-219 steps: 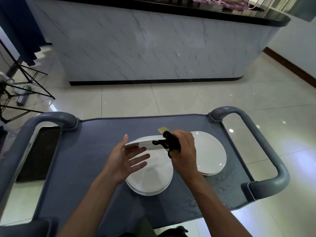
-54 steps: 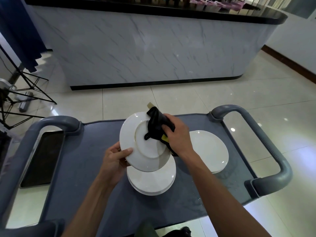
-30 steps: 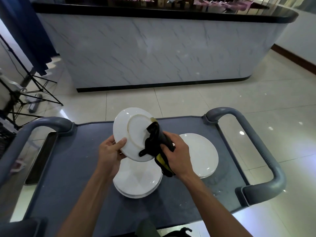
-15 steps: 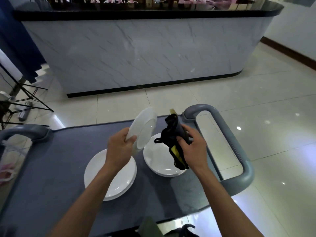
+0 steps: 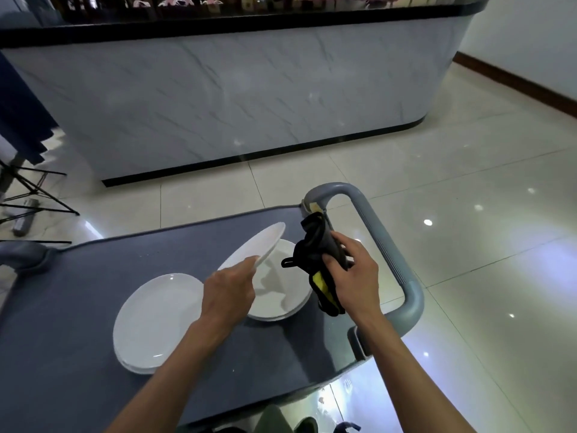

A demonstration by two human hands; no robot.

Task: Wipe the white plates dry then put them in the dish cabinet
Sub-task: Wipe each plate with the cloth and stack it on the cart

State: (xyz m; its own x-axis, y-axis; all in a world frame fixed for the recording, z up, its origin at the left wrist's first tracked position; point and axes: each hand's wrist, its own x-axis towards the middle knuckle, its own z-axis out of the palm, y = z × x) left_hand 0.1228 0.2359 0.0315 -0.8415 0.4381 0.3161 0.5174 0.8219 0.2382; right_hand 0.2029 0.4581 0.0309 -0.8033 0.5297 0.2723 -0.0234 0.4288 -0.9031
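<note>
Plate stack (image 5: 156,320) at left on cart top (image 5: 78,307). My left hand (image 5: 229,293) grips tilted white plate (image 5: 260,246) by rim, above second stack (image 5: 281,289). My right hand (image 5: 352,276) clutches black-yellow cloth (image 5: 318,254), beside cart handle (image 5: 387,245).

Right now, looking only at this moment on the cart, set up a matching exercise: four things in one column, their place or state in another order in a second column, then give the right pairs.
Column one:
1. tilted plate
2. black cloth
3. left stack of plates
4. right stack of plates

Column two:
A. bunched in the right hand
B. flat on the cart, no hand over it
C. held at its rim by the left hand
D. flat beneath the tilted plate

Pairs: 1-C, 2-A, 3-B, 4-D
</note>
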